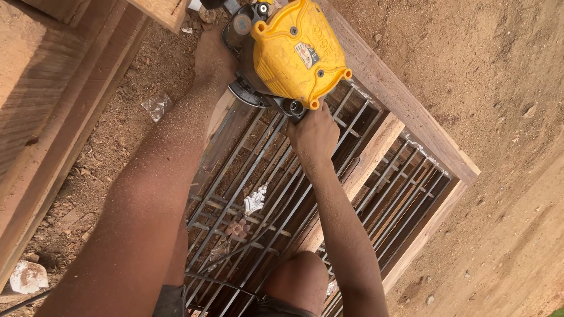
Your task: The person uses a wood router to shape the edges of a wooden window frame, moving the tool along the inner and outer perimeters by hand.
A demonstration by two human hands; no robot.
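A yellow power saw (294, 53) sits on the top rail of a wooden window frame (411, 123) fitted with a metal bar grille (258, 176). My right hand (314, 135) grips the saw's lower end near its handle. At the saw's left side, my left hand (212, 56) presses against the tool's metal guard and the wood beneath it. Both forearms are dusted with sawdust. The blade itself is hidden under the saw's body.
Thick wooden planks (53, 100) lie along the left. The ground (499, 76) is loose brown soil and sawdust. A crumpled clear wrapper (156, 105) and a white scrap (26, 276) lie on it. A black cable (217, 280) runs past my knee (302, 276).
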